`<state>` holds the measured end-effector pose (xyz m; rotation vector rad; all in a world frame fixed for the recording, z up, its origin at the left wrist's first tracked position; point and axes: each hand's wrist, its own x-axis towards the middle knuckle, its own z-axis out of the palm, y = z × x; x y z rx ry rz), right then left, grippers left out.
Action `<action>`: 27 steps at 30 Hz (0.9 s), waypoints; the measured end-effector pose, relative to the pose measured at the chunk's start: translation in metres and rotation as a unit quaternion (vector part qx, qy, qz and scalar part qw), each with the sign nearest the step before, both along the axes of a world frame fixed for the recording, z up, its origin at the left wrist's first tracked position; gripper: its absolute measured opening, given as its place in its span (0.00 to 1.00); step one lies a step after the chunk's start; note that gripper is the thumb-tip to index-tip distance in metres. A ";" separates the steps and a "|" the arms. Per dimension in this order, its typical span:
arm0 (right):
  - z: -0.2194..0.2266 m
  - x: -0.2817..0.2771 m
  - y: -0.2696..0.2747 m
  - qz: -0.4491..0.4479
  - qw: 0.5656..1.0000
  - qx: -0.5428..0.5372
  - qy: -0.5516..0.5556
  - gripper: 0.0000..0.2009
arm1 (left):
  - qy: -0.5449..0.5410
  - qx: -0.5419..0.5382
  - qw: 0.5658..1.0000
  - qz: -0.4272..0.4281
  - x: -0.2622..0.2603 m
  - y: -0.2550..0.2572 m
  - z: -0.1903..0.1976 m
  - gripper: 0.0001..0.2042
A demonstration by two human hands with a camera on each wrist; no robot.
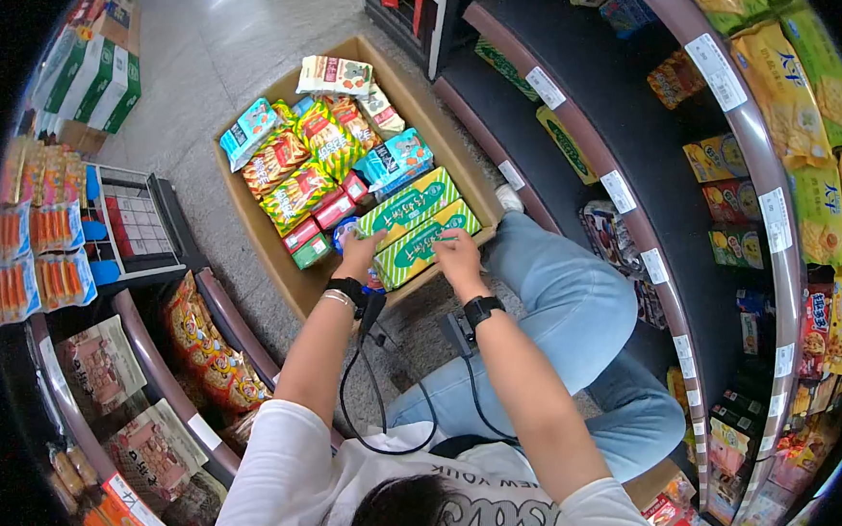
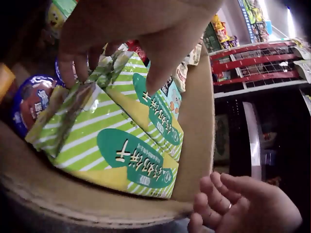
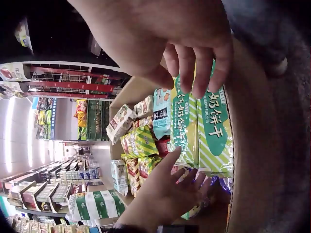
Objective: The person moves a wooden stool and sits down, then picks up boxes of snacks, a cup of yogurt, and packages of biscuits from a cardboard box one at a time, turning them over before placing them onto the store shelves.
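Two green-and-yellow striped packs lie side by side in a cardboard box: the farther pack [image 1: 416, 205] and the nearer pack [image 1: 428, 245]. The left hand [image 1: 358, 259] is at their left ends, its thumb on the farther pack and its fingers spread beside the crimped end, as the right wrist view shows. Above the right part of the nearer pack hovers the right hand [image 1: 459, 261], fingers loosely bent, holding nothing. In the left wrist view the right hand [image 2: 243, 204] appears palm up by the box edge. A blue round-fronted package [image 2: 36, 104] sits beside the crimped ends.
The cardboard box [image 1: 255, 236] also holds yellow-green striped bags [image 1: 327, 139], blue bags [image 1: 395, 158], red boxes [image 1: 333, 210] and cream bags [image 1: 334, 75]. Shelves with price labels [image 1: 619, 191] curve along the right. A shelf with snack bags [image 1: 209, 348] stands at the left. Cables hang between the wrists.
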<state>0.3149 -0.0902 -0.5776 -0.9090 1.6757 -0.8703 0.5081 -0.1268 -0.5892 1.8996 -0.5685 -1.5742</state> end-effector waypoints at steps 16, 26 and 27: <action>-0.028 0.010 0.002 0.028 0.999 0.032 0.007 0.13 | 0.049 0.024 0.989 0.140 -0.016 -0.024 0.026 0.16; 0.086 0.005 -0.002 0.087 0.958 0.166 -0.216 0.24 | 0.258 0.038 0.963 0.062 -0.006 -0.009 0.073 0.23; 0.100 0.008 -0.003 0.096 0.955 0.161 -0.229 0.26 | 0.306 0.077 0.946 0.071 -0.002 -0.004 0.074 0.22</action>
